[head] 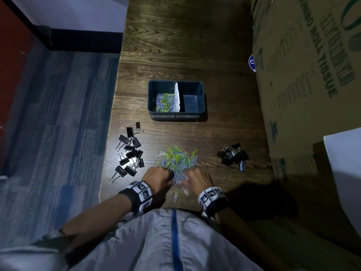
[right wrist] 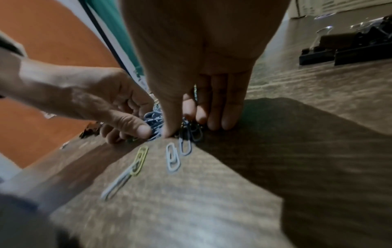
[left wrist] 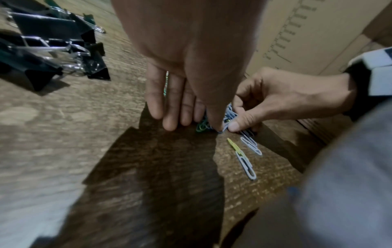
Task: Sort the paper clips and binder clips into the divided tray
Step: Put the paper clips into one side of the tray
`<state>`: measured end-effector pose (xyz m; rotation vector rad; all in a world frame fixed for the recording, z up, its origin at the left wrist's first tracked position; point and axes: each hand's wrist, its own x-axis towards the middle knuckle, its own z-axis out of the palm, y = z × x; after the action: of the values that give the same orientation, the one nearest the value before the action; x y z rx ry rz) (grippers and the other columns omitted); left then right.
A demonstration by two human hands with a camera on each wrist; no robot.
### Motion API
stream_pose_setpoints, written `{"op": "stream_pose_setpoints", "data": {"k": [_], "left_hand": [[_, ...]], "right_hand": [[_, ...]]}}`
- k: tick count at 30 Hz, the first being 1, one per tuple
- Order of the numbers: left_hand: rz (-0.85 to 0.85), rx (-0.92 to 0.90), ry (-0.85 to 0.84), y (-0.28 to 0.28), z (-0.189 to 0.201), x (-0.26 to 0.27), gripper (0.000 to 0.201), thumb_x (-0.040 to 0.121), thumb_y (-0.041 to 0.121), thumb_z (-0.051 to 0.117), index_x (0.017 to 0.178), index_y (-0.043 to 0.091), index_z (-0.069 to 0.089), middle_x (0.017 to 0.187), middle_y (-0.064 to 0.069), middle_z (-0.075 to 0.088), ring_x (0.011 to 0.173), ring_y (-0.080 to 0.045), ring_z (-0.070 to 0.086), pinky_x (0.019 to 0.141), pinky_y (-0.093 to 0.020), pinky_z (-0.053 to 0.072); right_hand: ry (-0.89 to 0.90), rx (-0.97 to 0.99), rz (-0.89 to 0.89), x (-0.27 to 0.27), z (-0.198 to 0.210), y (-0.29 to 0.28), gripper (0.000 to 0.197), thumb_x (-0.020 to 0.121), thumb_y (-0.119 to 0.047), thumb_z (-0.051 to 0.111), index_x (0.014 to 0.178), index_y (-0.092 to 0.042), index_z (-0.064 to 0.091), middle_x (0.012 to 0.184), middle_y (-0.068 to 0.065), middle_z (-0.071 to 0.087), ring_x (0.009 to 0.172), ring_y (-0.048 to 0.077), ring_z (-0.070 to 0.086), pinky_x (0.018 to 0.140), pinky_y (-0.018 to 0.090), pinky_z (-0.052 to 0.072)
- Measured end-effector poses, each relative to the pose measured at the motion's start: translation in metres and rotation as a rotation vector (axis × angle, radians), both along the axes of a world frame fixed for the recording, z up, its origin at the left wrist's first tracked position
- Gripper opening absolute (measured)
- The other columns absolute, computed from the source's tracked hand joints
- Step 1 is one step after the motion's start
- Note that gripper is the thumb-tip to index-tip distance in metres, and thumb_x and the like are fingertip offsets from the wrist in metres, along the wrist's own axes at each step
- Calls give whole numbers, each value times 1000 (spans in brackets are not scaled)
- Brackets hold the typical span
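Both hands are down at the near edge of the paper clip pile [head: 176, 160], scooping it from either side. Left hand [head: 159, 176]: fingers straight and close together, tips on the table, thumb reaching in to press against a small bunch of clips. Right hand [head: 197, 178]: same idea, mirrored. Fingers straight, tips down on the wood, thumb closing in on the bunch. Looks to me like a two-handed gather, w/ the clips squeezed between the thumbs and fingers rather than wrapped in a fist. How many they've actually got hold of, can't tell; the palms hide most of it. Wrists are low, backs of the hands up.

Just behind the hands, toward the person, a few stray clips [right wrist: 174, 158] lie loose on the table [head: 195, 45], apart from the pile.

Left of the left hand: a spread of black binder clips [head: 130, 151], untouched on the wood. Right of the right hand: a smaller heap of binder clips [head: 233, 155], also on the table.

Well beyond the hands, straight ahead: the divided tray [head: 176, 116]. Its left compartment already has a layer of paper clips; right compartment looks bare.

So progress, approx: paper clips partly done, a good share of them left on the table; binder clips not started, both groups to go. I'd call it under halfway.

Cardboard boxes [head: 312, 75] stand off to the right.
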<state>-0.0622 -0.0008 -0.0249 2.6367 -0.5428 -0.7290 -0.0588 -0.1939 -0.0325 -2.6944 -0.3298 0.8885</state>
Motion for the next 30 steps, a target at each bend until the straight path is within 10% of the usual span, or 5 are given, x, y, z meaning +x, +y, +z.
{"op": "stream_pose_setpoints", "data": {"k": [8,14,18,23,30], "left_hand": [[-113,18,-134,23,9,9,34,93,60,45,93,29,60,76,5,65,62,-10,61,57,-22,48],[-358,114,-44,-7,3,-7,37,87,62,52,85,25,54,76,6,63,64,-14,60,60,-23,39],[-226,191,-53,-15,4,-8,15,83,35,66,78,30,53,64,11,59,53,-8,55,60,-24,53],[26,80,-238,9,17,4,14,88,40,65,81,29,60,64,10,61,47,-2,43,47,-15,27],[87,294,-47,12,6,10,119,61,80,64,150,22,11,138,-7,29,116,-24,42,85,-44,52]], "right_hand": [[61,-1,-10,15,24,-22,48,74,-57,78,62,-23,46,68,-2,61,65,19,62,65,33,55],[161,-91,237,-7,22,-7,46,77,-54,76,89,-11,68,99,14,67,92,33,64,78,35,47],[81,-50,98,-5,19,-8,40,85,-49,70,82,-10,64,85,11,65,82,30,64,71,32,44],[-63,-5,-41,4,21,-22,30,89,-43,69,83,-19,52,81,0,57,78,26,61,65,31,43],[-13,-52,-43,18,11,-29,135,52,-43,95,152,-41,5,137,6,29,121,25,38,87,49,52]]}}
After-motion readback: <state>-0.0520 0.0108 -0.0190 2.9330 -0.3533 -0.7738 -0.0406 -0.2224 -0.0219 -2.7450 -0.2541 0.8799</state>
